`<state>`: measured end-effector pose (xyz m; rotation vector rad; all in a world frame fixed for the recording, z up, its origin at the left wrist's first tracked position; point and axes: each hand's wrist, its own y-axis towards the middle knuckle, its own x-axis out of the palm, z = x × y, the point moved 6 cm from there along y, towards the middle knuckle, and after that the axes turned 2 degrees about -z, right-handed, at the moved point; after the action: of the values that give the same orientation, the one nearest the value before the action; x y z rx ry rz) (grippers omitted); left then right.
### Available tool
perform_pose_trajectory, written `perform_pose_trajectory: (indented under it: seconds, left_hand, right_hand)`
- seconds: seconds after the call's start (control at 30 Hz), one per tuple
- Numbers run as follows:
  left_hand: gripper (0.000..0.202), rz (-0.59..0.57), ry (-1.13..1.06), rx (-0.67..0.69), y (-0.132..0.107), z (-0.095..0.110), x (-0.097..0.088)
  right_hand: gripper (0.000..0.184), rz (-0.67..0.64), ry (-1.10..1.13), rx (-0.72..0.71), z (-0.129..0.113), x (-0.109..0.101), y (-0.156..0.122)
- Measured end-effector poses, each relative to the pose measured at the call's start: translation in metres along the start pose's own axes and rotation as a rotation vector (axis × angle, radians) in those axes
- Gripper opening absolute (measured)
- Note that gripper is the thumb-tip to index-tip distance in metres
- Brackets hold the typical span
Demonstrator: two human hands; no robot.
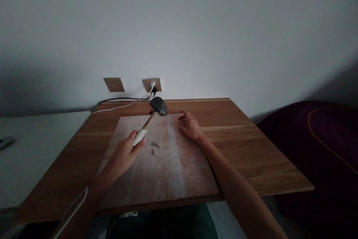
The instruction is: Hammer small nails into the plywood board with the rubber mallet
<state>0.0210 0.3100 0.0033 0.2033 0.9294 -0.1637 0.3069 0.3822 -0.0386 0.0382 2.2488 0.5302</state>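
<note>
My left hand is closed around the white grip of a rubber mallet. The mallet's dark, rounded head points up and away to the right, raised over the far part of a worn, pale board. Several small dark, thin pieces lie on the board just right of my left hand; their kind is too small to tell. At the board's far right edge, my right hand has its fingers loosely curved and apart, with nothing visible between them.
The board lies on a wooden table. A white surface adjoins on the left, and a dark purple cushioned thing stands on the right. Behind, cables run along the table's back edge to a wall socket.
</note>
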Motion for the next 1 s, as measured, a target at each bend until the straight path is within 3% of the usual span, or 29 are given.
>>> perform_pose_trajectory:
  seconds: [0.13,0.33,0.47,0.67,0.87,1.0]
  left_hand:
    - [0.027,-0.099,-0.01,0.088,0.016,0.026,0.016]
    - [0.024,-0.216,0.069,0.109,0.029,0.037,0.036]
    - [0.025,-0.173,0.066,0.104,0.034,0.04,0.035]
    - [0.024,-0.242,0.122,0.097,0.038,0.043,0.03]
    - [0.023,-0.197,0.132,0.117,0.038,0.051,0.021]
    - [0.023,-0.264,0.211,0.127,0.037,0.053,0.021]
  right_hand:
    - [0.066,0.016,0.028,-0.004,0.006,0.0,0.001]
    - [0.081,0.106,0.141,-0.023,0.018,-0.001,0.002]
    - [0.079,0.105,0.146,-0.018,0.019,0.001,0.002]
    - [0.08,0.107,0.163,-0.011,0.015,-0.001,0.001]
    - [0.079,0.117,0.168,-0.019,0.015,-0.002,0.001]
    - [0.08,0.112,0.169,-0.001,0.016,-0.001,0.002]
